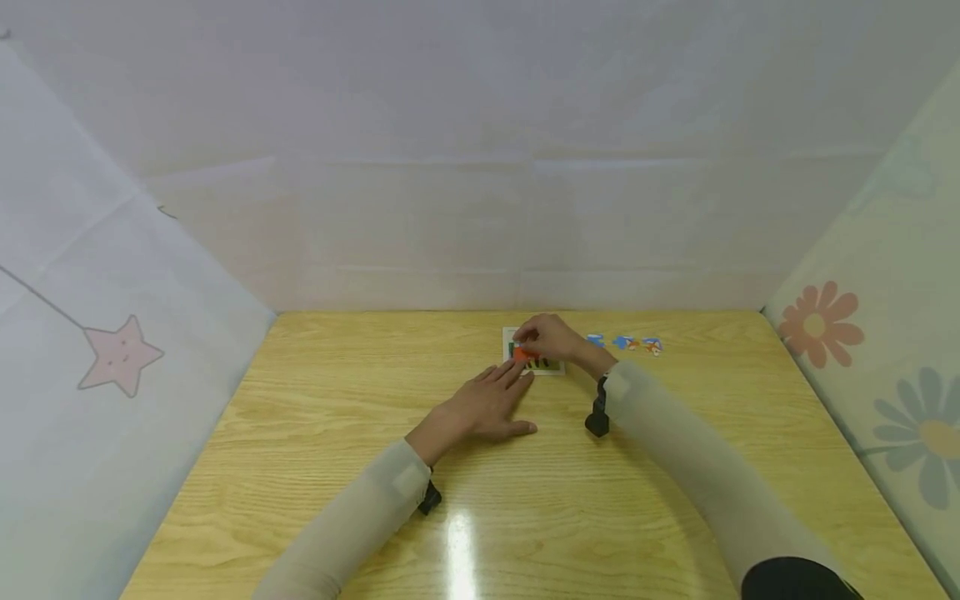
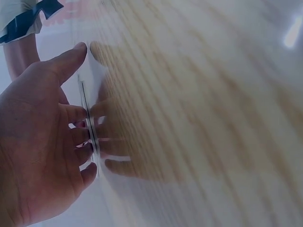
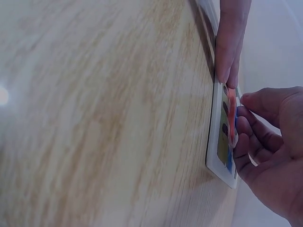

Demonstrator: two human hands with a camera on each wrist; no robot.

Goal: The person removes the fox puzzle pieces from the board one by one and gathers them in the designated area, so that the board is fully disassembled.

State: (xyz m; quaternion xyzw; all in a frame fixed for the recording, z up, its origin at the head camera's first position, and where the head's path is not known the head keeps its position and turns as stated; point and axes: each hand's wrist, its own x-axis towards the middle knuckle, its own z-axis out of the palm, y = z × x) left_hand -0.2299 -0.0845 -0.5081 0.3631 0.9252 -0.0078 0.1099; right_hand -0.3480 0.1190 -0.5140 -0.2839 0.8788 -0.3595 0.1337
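A small white-framed puzzle board (image 3: 217,165) with a green, blue and dark picture lies flat near the table's back edge. My right hand (image 1: 552,337) is over it, thumb and curled fingers pinching a red puzzle piece (image 3: 232,116) close above the picture. Part of the board is hidden under this hand in the head view. From the near left, my left hand (image 1: 489,407) reaches in palm down with straight fingers. Its fingertips rest at the board's near edge, right beside the red piece, and its thumb points right along the table.
Blue, white and orange puzzle pieces (image 1: 626,342) lie in a row to the right of the board. The wooden table (image 1: 337,400) meets a pale cloth wall (image 1: 420,242) at the back, with decorated cloth walls on both sides.
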